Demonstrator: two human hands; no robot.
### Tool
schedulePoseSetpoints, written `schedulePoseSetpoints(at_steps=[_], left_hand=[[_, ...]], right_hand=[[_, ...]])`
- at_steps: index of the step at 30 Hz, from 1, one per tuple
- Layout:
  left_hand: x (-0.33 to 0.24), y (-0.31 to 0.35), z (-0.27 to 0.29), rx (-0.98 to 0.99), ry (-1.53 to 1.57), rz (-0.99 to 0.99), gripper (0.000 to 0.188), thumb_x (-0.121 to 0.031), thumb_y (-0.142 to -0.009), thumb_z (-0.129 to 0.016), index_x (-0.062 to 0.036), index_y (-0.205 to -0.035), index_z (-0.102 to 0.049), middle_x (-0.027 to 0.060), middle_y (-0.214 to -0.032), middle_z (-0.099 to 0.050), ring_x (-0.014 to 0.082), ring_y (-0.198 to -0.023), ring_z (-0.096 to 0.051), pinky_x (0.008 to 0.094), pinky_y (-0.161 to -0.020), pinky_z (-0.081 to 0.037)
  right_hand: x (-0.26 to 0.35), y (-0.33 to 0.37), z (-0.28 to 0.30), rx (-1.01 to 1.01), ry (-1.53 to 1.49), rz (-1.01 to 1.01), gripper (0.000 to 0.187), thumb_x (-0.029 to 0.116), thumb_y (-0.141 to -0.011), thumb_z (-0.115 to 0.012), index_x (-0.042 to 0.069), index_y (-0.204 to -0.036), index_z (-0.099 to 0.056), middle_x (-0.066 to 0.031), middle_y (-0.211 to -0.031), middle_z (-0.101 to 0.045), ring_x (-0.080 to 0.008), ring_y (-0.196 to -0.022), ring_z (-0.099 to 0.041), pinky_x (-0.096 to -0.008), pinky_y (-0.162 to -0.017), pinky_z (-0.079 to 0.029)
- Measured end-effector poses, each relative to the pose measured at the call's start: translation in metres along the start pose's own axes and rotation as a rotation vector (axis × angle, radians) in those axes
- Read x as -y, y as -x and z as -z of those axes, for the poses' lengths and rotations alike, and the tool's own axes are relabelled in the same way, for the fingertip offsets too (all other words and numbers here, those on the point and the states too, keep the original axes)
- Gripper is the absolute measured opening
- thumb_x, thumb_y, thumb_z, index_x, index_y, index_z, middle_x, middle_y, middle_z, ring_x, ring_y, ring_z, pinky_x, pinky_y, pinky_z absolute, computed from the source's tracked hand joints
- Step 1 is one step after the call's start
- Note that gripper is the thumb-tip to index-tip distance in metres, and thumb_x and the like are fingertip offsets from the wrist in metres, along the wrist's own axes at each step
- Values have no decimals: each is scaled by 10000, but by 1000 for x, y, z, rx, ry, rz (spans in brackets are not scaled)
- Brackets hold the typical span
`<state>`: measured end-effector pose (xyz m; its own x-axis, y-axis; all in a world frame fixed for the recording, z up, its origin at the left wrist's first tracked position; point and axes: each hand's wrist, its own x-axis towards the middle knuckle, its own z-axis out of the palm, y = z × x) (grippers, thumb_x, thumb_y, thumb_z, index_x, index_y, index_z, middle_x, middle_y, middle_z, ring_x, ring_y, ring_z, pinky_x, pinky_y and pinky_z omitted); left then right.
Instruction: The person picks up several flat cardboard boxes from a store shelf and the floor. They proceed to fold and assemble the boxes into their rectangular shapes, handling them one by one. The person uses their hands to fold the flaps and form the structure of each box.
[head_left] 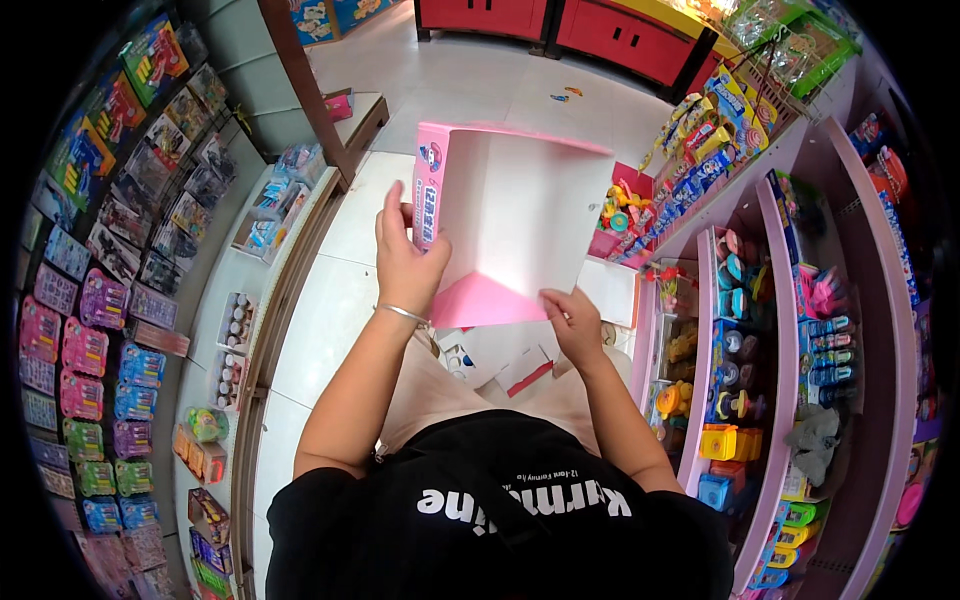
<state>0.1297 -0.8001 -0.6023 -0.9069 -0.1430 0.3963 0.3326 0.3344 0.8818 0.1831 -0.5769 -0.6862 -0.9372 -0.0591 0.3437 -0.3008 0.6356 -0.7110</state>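
A pink cardboard box (520, 205) with a white inside is held up in front of me, its hollow side facing me. One pink flap shows at its lower left, and printed pictures run down its left side. My left hand (412, 262) grips that left side, thumb in front and fingers partly hidden behind. At the lower right corner, my right hand (575, 322) pinches the box's edge between thumb and fingers. Below the box, near my legs, lies a white printed carton (500, 357) with a red strip, partly covered by it.
Hanging toy packs (100, 350) cover the left wall above a low shelf of small boxes and bottles (235, 320). Purple shelves (770, 380) with toys stand close on my right. A red bin of colourful toys (625, 210) is beyond the box. Red cabinets (485, 22) line the far side.
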Motion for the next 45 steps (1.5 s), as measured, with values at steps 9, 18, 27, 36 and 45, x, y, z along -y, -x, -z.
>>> schedulePoseSetpoints(at_steps=[9, 18, 27, 36, 45], left_hand=[[-1, 4, -5, -83, -528, -463, 448, 67, -592, -524, -90, -1011, -515, 96, -879, -453, 276, -824, -447, 351, -719, -372], [-24, 8, -1, 156, -396, -652, 431, 47, -607, -498, -81, -1017, -534, 92, -896, -567, 265, -798, -524, 338, -691, -420], [-19, 3, 20, 581, -120, -270, 412, 77, -610, -418, -34, -969, -588, 104, -903, -605, 214, -792, -566, 262, -721, -424], [-4, -45, 36, 1011, 301, 472, 287, -180, -729, -587, 24, -930, -577, 48, -813, -588, 78, -718, -537, 221, -652, -439], [-4, -30, 28, 427, -768, -463, 490, -266, -666, -642, -60, -1081, -485, 101, -880, -543, 247, -797, -536, 335, -700, -435]], right_hand=[[69, -25, 51, -476, 261, 399, 460, 100, -606, -640, 59, -1038, -485, -155, -956, -483, -295, -893, -463, -364, -755, -381], [90, -62, 72, 18, 208, 358, 574, -4, -607, -503, 43, -1169, -391, -158, -1096, -493, -315, -970, -492, -353, -822, -402], [58, -64, 100, 452, -63, 175, 526, -79, -617, -446, 89, -1112, -507, -90, -1021, -564, -184, -912, -538, -255, -785, -404], [47, -72, 97, 519, -263, 43, 391, 1, -725, -464, 99, -1098, -524, -53, -953, -593, -119, -846, -533, -229, -743, -406], [2, -78, 97, 54, -438, -243, 276, 45, -736, -512, -1, -1008, -515, -7, -829, -549, -61, -724, -502, -200, -623, -408]])
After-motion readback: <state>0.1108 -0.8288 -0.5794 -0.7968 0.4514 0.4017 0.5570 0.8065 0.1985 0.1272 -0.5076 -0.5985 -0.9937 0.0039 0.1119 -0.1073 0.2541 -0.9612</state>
